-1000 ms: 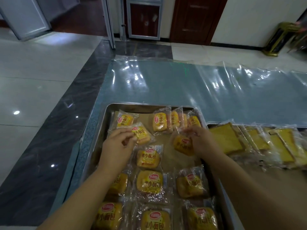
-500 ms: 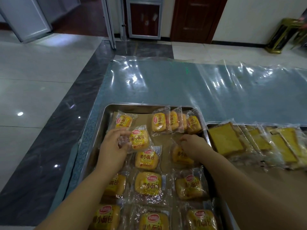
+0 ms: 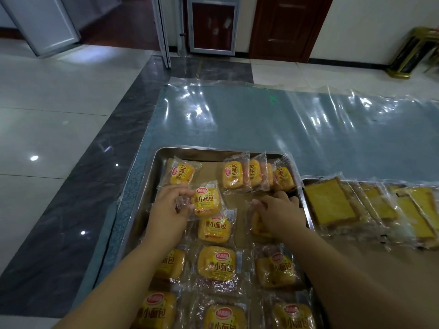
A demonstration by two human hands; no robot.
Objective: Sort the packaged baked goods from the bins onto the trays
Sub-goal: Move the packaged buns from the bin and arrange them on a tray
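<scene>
Grip of the left hand (image 3: 169, 207) is narrow: thumb and fingertips pinch the clear wrapper edge of a small yellow bread packet with a red logo (image 3: 207, 201). This packet sits tilted in the upper left part of the shallow steel tray (image 3: 152, 179), and its lower edge overlaps the next packet down. The right hand (image 3: 280, 214) lies palm down over a second bread packet (image 3: 259, 227) near the tray's right rim. Its fingers are curled over the far edge and its thumb sits at the left side, so its grip closes on that packet, most of which is hidden beneath the hand.

Brown paper (image 3: 213, 166) lines the tray. Along the tray's top edge, one lone packet (image 3: 181, 173) lies flat at the left. To the right, a cluster of upright packets (image 3: 259, 173) stands on edge, leaning together. Below the hands, flat packets (image 3: 216, 263) fill the tray in rows that run to the bottom of the frame.

Just beside it on the right, a second steel tray (image 3: 303, 186) holds rectangular yellow cake slices in clear wrappers (image 3: 331, 203), overlapping in a line towards the right edge.

Both trays rest on a blue-grey tabletop (image 3: 135, 184) covered by a wrinkled clear plastic sheet (image 3: 261, 119). Glossy pale floor tiles (image 3: 59, 115) fill the left of the frame, and a dark brown wooden door (image 3: 285, 27) stands at the top.
</scene>
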